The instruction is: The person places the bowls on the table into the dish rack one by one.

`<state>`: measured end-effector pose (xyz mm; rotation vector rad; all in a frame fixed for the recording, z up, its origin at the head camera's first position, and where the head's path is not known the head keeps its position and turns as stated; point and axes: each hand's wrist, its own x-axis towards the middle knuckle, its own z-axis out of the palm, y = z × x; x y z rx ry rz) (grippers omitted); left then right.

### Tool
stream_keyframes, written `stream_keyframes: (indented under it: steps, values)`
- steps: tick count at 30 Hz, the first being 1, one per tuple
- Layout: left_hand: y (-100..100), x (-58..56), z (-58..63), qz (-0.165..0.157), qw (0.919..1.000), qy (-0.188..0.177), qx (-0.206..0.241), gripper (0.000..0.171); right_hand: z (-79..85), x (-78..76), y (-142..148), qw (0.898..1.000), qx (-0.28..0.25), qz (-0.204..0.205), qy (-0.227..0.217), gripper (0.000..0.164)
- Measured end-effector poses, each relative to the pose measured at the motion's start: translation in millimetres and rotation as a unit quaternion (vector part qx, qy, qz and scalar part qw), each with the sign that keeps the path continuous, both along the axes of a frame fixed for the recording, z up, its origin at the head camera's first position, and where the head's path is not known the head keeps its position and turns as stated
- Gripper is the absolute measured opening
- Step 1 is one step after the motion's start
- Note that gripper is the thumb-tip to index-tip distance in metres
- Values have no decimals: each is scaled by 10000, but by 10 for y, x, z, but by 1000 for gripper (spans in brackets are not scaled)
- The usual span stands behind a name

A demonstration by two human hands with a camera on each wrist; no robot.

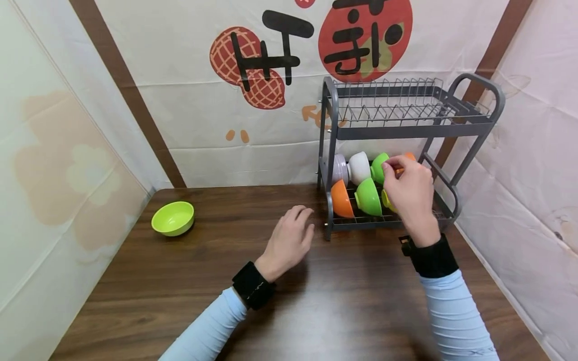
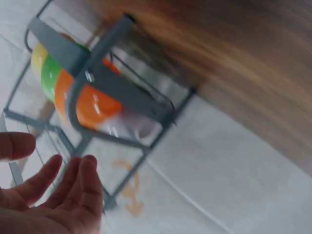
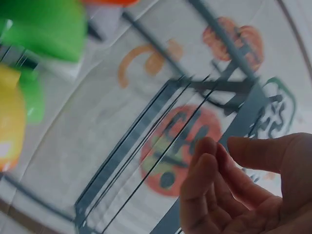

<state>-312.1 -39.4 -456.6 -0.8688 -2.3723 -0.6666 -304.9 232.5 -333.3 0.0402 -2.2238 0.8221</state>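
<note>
My right hand is raised in front of the rack's lower tier, its fingers loosely bent and nothing between thumb and fingertips. Behind it, bowls stand on edge in two rows: an orange bowl, a green bowl and a yellow bowl in front. A lilac bowl, a white bowl and another green bowl are at the back; my hand partly hides an orange one. Left of the rack, my left hand hovers low over the table, fingers relaxed, holding nothing.
The grey two-tier dish rack stands at the table's back right, with wire slots on its upper tier. A lime-green bowl sits upright at the back left of the wooden table. Printed cloth walls enclose the back and sides.
</note>
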Motion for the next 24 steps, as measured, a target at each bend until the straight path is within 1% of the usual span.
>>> stream_keyframes:
  steps: [3, 5, 9, 11, 13, 16, 20, 22, 24]
  values:
    - [-227, 16, 53, 223, 9995, 182, 147, 26, -97, 20, -251, 9976, -185, 478, 474, 15]
    - [-385, 9, 69, 429, 9985, 197, 259, 25, -176, 4, -440, 9923, -218, 896, 829, 13]
    - [-708, -46, 62, 930, 9944, 41, 500, 25, -356, -44, -857, 9737, -242, 1769, 1416, 12]
    - [-869, -69, 37, 1226, 9907, 1, 588, 25, -451, -50, -1074, 9648, -227, 2120, 1542, 11]
    - [-1023, -78, 10, 1509, 9865, -12, 629, 25, -551, -40, -1288, 9578, -230, 2409, 1552, 12]
    - [-1240, -84, -49, 1829, 9809, 38, 659, 24, -698, -24, -1587, 9495, -207, 2773, 1451, 14]
    - [-1522, -79, -110, 2232, 9728, 160, 595, 25, -895, 25, -1928, 9412, -50, 3161, 1189, 17]
    - [-1678, -82, -130, 2483, 9668, 220, 560, 26, -988, 61, -2082, 9354, 42, 3358, 1104, 17]
    - [-1849, -90, -146, 2762, 9592, 284, 538, 27, -1073, 107, -2229, 9294, 111, 3547, 1011, 15]
